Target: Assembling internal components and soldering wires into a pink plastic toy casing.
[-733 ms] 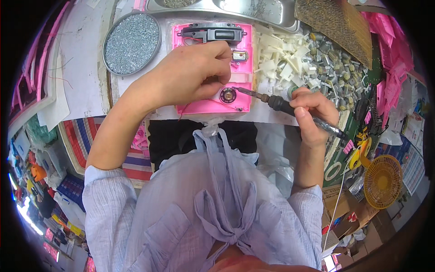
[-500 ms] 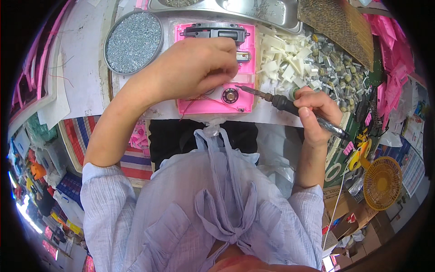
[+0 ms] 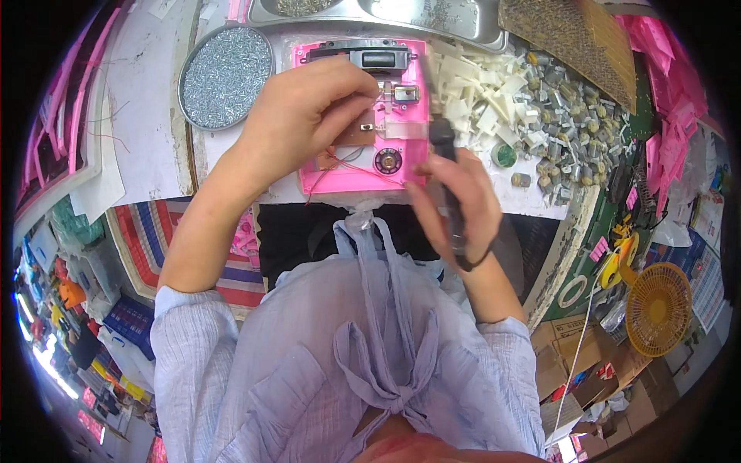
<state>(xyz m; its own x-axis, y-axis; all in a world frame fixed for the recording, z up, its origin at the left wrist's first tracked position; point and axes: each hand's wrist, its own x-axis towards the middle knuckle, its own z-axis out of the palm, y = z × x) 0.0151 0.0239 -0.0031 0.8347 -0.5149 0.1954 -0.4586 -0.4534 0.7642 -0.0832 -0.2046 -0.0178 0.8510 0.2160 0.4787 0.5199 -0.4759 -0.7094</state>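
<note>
"One pink casing flat on the white worktop, right in front of the person, yeah? Which way's it lying?"

"Yep, open side up, long axis running straight away from the body. Black bar-shaped part sits at the far end, round speaker-looking thing at the near end."

"And the black-handled tool?"

"Pretty blurry, but it lies roughly the same way by the casing's right edge, thin end pointing away from the person."

"What are the fingers up to?"

"Left hand is over the casing's left half, thumb and fingertips drawn in close. Can't tell if they actually meet or have something between them, tbh. Right hand is wrapped round the tool's handle, thumb on the left of it."

"Any containers?"

"Round dish left of the casing, loaded with small silvery pieces. Past the far end there's a metal tray with sections: tan bits in one, a scatter of dark specks in another."
</note>
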